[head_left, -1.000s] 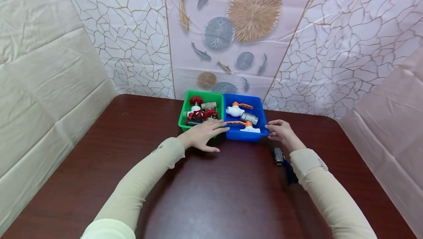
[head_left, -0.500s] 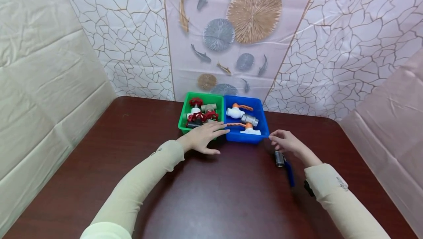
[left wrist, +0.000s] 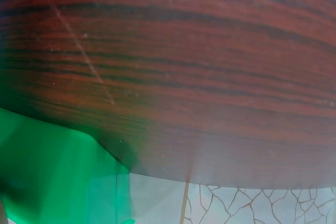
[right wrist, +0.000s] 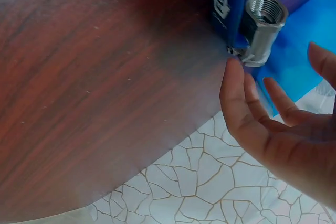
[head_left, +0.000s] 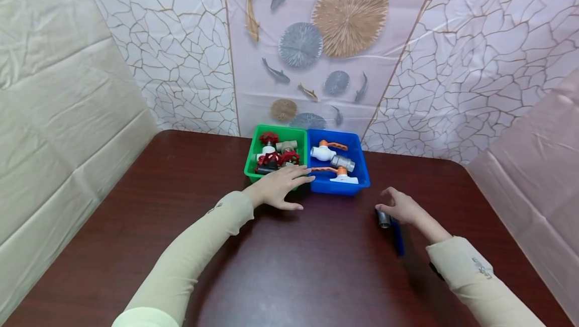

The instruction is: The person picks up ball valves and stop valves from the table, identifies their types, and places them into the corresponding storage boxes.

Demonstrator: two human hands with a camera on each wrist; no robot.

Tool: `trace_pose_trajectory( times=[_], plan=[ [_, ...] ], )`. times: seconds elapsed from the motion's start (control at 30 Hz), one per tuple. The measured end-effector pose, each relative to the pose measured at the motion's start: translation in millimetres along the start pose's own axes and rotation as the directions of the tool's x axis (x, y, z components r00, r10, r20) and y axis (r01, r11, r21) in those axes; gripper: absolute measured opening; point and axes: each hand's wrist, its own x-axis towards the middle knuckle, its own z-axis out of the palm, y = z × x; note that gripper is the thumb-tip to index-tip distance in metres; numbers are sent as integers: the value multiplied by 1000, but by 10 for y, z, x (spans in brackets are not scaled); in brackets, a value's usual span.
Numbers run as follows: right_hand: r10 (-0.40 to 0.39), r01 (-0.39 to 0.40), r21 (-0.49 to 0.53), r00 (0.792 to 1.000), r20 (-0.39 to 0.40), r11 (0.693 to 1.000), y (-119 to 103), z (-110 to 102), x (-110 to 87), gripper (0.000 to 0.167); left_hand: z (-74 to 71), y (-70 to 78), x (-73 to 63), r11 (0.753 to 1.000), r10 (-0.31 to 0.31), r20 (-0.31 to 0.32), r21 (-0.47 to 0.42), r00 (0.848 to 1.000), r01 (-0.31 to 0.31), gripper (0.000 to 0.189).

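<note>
A metal ball valve [head_left: 384, 220] with a blue lever handle [head_left: 398, 240] lies on the table, right of the blue bin [head_left: 336, 188]. Just over its far end is my right hand [head_left: 401, 208], fingers loosely bent; in the right wrist view the fingertips are close to the valve body [right wrist: 262, 38], with nothing enclosed. My left hand [head_left: 279, 187] stretches flat-fingered across the front edge of the green bin [head_left: 254, 178], fingertips by the blue bin's corner. That bin holds white valves [head_left: 323, 153] with orange handles and a metal valve [head_left: 343, 162]. The left wrist view shows no left fingers.
Several valves with red handwheels [head_left: 269, 138] fill the green bin, which stands against the blue one. Both bins are near the back edge of the brown table [head_left: 289, 271]. Behind it hangs a patterned cloth [head_left: 181, 66].
My right hand has left the blue bin's right corner and moved toward me and right, down to the metal ball valve. The left hand has stayed in place.
</note>
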Motion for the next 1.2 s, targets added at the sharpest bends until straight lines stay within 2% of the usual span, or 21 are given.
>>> trace_pose_trajectory(
  times=[0.17,0.4,0.6,0.83,1.07,1.2],
  plan=[
    [72,-72,-25,997,20,997,36,30,-26,53,3,-6,6,1000,-3,0,-7,1000,3,80],
    [169,-168,-22,983,73,986,65,74,-52,53,2,-4,8,1000,-6,-2,-17,1000,6,80],
    [155,-152,-43,984,91,987,26,126,-39,37,-2,7,-3,1000,-7,-2,-19,1000,7,80],
    [136,-131,-56,986,98,990,5,127,-36,33,-14,18,-2,1000,-8,-2,-7,1000,8,80],
    [118,-112,-102,991,55,988,29,151,-22,32,-10,22,-2,1000,-12,-4,4,1000,12,80],
    [62,-61,-167,998,-1,984,36,186,-25,31,-5,20,-5,1000,-14,-3,7,1000,14,82]
  ],
)
